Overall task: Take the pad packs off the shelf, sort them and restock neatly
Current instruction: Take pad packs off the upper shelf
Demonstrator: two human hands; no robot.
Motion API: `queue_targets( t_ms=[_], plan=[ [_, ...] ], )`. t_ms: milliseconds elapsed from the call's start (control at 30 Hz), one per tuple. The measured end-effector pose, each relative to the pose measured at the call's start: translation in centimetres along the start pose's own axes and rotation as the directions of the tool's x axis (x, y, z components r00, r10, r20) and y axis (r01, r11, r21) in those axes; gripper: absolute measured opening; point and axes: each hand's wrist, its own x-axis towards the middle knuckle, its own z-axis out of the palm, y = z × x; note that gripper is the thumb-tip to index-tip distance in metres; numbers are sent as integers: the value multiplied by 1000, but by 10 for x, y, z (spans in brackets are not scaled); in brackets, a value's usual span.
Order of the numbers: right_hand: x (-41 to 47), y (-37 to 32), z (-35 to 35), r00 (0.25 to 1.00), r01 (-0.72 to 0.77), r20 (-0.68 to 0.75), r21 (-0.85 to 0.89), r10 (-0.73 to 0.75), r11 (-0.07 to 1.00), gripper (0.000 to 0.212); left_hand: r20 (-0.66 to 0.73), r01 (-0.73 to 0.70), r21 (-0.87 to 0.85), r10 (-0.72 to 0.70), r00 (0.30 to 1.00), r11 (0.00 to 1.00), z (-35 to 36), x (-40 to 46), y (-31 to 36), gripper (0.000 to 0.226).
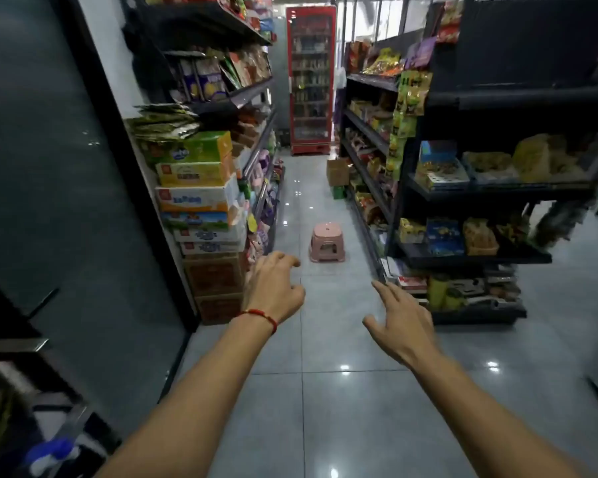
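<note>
Both my arms reach out over the shiny grey tiled floor [325,426]. My left hand [273,291] and right hand [403,320] hold nothing, fingers loose and spread.

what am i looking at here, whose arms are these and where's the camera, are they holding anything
There is one picture, taken by a wide-angle camera worn on a person's head, looking forward and down. The two bare arms are that person's own. The left hand, with a red string at the wrist, and the right hand both reach forward with loose fingers and hold nothing. They stand in a shop aisle: a pink stool on the tiled floor, stocked shelves on both sides, a red fridge at the far end.
</note>
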Motion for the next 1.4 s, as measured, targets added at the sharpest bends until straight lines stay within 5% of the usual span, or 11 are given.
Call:
queue_targets(
  t_ms=[367,700,867,1033,1400],
  plan=[
    [223,23,69,996,-5,87,-39,9,999,75,101,16,-85,-7,995,996,94,203,-43,58],
    [464,74,92,981,15,193,-134,11,991,71,101,11,33,-14,995,999,177,414,-57,56],
    [577,73,123,978,23,207,-143,7,989,67,77,36,112,-45,996,993,213,518,-94,60],
    [698,60,160,980,24,200,-174,11,984,65,158,142,-19,-137,978,990,263,640,-146,69],
    [943,42,205,958,-102,247,-178,145,979,59,280,176,-32,-160,946,984,331,894,-218,60]
  ],
)
